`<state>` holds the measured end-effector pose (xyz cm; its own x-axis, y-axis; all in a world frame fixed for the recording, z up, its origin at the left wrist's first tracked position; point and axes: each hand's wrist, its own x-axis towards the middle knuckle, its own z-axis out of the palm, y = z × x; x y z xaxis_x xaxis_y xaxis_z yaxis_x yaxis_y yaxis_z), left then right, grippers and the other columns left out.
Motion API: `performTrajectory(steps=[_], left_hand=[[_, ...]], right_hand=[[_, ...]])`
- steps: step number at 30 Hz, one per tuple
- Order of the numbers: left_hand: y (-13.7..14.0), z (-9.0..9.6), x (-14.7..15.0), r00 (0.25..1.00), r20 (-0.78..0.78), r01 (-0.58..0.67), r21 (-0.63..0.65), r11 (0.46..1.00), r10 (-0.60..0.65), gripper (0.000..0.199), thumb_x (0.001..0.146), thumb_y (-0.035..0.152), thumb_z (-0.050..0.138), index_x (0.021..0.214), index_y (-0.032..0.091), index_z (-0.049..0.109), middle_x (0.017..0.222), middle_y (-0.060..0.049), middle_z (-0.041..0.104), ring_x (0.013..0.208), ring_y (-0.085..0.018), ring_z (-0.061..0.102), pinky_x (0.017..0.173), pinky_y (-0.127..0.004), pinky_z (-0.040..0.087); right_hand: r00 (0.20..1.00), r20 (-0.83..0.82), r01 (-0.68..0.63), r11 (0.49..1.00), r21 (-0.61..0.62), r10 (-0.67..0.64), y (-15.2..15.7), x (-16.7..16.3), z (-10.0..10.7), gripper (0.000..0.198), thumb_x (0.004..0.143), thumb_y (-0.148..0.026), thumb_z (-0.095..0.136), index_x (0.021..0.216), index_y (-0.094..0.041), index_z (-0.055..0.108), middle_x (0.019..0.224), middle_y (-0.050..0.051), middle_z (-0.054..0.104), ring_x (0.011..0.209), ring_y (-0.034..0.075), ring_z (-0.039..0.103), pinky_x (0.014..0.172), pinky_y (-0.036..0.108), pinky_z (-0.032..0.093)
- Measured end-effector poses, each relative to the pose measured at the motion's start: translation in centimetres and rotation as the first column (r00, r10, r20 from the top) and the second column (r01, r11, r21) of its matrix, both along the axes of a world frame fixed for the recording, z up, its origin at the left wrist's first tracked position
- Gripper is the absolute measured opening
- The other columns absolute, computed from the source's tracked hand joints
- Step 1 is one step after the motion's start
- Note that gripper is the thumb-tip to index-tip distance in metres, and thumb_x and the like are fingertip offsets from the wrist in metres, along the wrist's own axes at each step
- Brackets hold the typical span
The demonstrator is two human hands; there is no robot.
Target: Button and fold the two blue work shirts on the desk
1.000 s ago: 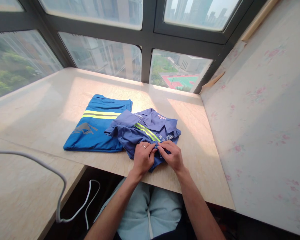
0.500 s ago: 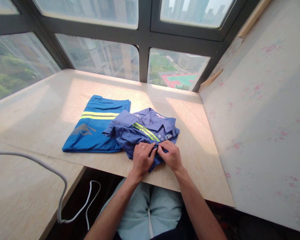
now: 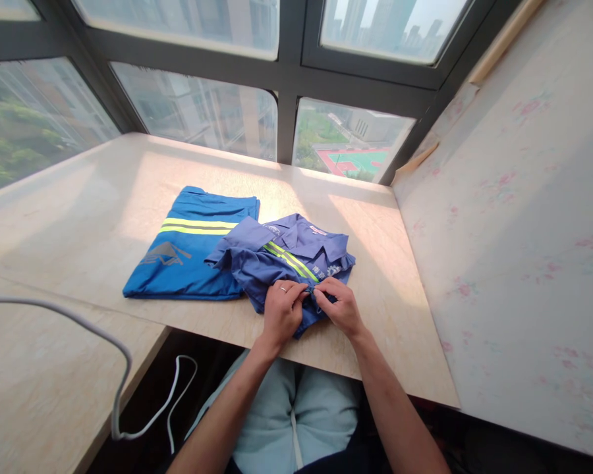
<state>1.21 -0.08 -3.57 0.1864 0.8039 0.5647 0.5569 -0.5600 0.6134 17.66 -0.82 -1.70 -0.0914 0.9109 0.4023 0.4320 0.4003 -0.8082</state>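
A purple-blue work shirt (image 3: 254,263) with a collar and a yellow-green reflective stripe lies crumpled on the wooden surface. My left hand (image 3: 282,306), with a ring on one finger, pinches the shirt's front below the stripe. Close beside it my right hand (image 3: 340,304) pinches the same front edge between thumb and forefinger. The fingertips of both hands almost meet over the gathered cloth, and the small detail between them is too fine to make out. Part of the shirt overlaps a folded bright-blue garment (image 3: 197,263) with yellow reflective stripes and a grey logo.
Both garments rest on a light wooden surface (image 3: 79,230) below dark-framed windows (image 3: 286,125). A floral-papered wall (image 3: 514,263) bounds the right side. At the lower left, a white cable (image 3: 99,332) loops over a gap beside another wooden panel (image 3: 39,382).
My right hand has shifted slightly right, opening a small gap between the fingertips. My left hand stays nearly where it was on the shirt. The camera view has moved a little.
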Motion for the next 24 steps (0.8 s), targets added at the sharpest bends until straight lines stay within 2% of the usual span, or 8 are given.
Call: performTrajectory(steps=[9, 24], left_hand=[[0.45, -0.05, -0.36, 0.994, 0.096, 0.068, -0.115, 0.991, -0.057, 0.016, 0.091, 0.016, 0.054, 0.095, 0.02, 0.068, 0.09, -0.005, 0.069, 0.086, -0.021, 0.057, 0.079, -0.037, 0.047], [0.52, 0.17, -0.56, 0.972, 0.221, 0.113, -0.156, 0.981, -0.077, 0.017, 0.089, 0.016, 0.055, 0.092, 0.022, 0.07, 0.086, -0.003, 0.069, 0.084, -0.02, 0.058, 0.079, -0.037, 0.049]], right_hand=[[1.0, -0.011, 0.009, 1.0, 0.014, -0.009, 0.03, -0.35, -0.45, 0.013, 0.091, -0.025, 0.059, 0.085, -0.021, 0.07, 0.082, 0.004, 0.066, 0.079, 0.018, 0.062, 0.074, 0.032, 0.051], [0.997, -0.075, 0.031, 0.998, -0.055, -0.035, 0.13, -0.42, -0.51, 0.013, 0.089, -0.028, 0.062, 0.082, -0.021, 0.071, 0.082, 0.003, 0.068, 0.079, 0.018, 0.064, 0.076, 0.032, 0.05]])
